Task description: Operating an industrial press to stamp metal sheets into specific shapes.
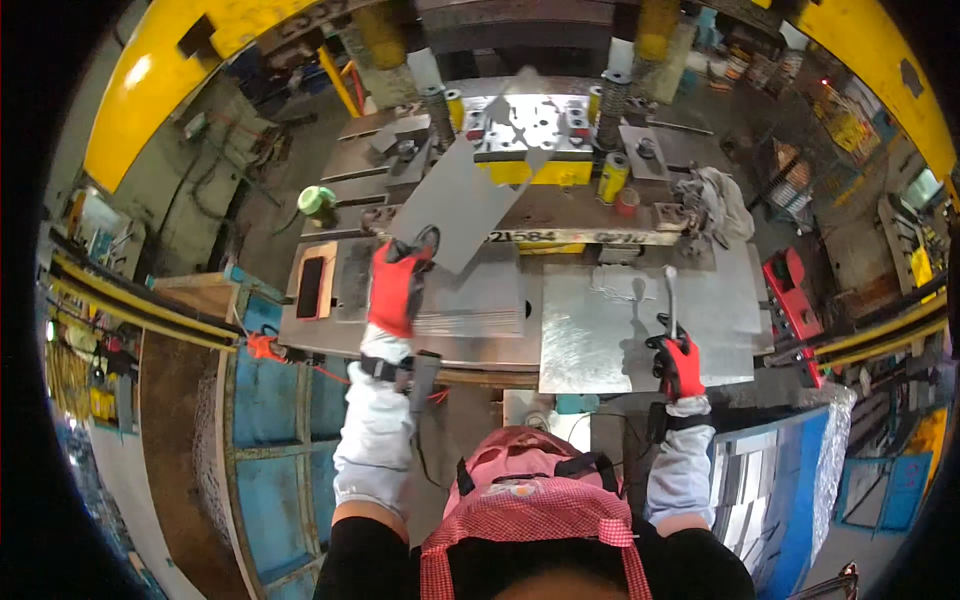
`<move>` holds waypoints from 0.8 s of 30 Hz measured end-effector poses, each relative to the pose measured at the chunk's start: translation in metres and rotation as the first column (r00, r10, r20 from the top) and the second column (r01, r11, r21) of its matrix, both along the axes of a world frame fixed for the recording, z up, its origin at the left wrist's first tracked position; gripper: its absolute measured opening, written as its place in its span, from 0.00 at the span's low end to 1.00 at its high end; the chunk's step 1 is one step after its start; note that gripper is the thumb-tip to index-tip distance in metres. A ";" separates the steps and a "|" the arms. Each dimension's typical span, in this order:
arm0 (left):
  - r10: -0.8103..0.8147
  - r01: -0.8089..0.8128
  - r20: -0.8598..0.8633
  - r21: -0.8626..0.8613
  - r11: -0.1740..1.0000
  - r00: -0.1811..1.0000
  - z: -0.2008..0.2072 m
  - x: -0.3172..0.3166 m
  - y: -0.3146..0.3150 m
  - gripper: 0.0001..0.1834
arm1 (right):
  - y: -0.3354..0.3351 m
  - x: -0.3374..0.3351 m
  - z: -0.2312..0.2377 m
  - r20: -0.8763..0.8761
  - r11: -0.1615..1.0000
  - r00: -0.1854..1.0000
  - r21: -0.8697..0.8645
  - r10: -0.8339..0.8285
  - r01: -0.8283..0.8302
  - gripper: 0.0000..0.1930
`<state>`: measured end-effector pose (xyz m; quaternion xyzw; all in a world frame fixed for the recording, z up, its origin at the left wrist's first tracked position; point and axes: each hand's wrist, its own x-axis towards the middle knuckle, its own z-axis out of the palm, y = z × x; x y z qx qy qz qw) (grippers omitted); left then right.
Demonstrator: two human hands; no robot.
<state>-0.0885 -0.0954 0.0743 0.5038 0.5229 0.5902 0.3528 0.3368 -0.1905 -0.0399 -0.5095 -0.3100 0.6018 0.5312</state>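
Observation:
My left hand (398, 285), in a red glove with dark fingers, grips the near edge of a flat grey metal sheet (455, 205). The sheet is lifted and slants toward the press die (530, 130), its far end overlapping the die's near side in view. Below it lies a stack of thin metal sheets (470, 310). My right hand (680, 362), gloved alike, closes around a thin light-coloured rod with a rounded tip (671, 285), whose exact kind I cannot make out. This rod points up and away over a wide shiny metal plate (590, 345).
Left on the table lies a dark phone-like slab (312, 285); behind it stands a green-lidded container (316, 203). Guide posts with springs (612, 110) flank the die. Grey rags (725, 200) lie at right, beside a red tool (790, 290). Yellow press frame (140, 90) curves overhead.

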 end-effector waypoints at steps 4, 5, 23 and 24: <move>-0.331 0.333 -0.123 -0.004 0.943 0.936 0.077 -0.045 -0.048 0.20 | 0.006 -0.019 0.064 0.053 0.982 0.986 0.100 0.156 -0.161 0.26; -0.561 0.556 -0.129 -0.074 0.828 0.818 0.092 -0.054 -0.049 0.19 | 0.011 -0.022 0.078 -0.010 0.964 0.971 0.125 0.239 -0.236 0.27; -0.585 0.386 -0.434 -0.464 0.797 0.685 0.083 -0.014 -0.011 0.25 | -0.021 -0.059 0.163 0.728 0.590 0.618 0.369 0.298 -0.719 0.33; -0.617 0.429 -0.445 -0.457 0.780 0.649 0.083 -0.008 -0.001 0.25 | -0.020 -0.066 0.163 0.902 0.500 0.418 0.312 0.112 -0.808 0.33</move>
